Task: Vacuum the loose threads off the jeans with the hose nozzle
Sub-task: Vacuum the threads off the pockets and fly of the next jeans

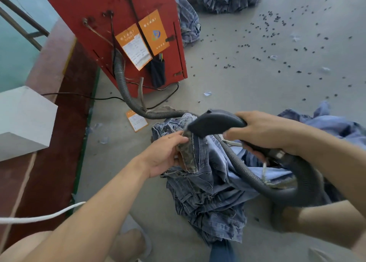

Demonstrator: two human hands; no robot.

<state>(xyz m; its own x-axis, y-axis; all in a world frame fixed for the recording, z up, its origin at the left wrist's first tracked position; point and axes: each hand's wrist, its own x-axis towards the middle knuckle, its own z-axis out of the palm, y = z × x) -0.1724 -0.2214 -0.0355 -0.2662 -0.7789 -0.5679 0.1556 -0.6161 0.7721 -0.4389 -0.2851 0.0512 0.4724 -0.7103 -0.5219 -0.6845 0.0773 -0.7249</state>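
Observation:
A pair of blue jeans (210,184) hangs bunched over the concrete floor in the middle of the view. My left hand (166,153) grips a folded waistband part of them, thumb on top. My right hand (263,131) holds the black curved hose nozzle (213,123), whose mouth points left and meets the denim just above my left fingers. A grey ribbed hose (235,157) loops down from the nozzle, under my right forearm, across the jeans.
The red vacuum cabinet (126,34) with orange tags stands at the back left, its ribbed hose (122,83) running along the floor. More jeans (324,121) lie right and at the top. Dark bits (277,50) litter the floor. A white cord (43,216) crosses lower left.

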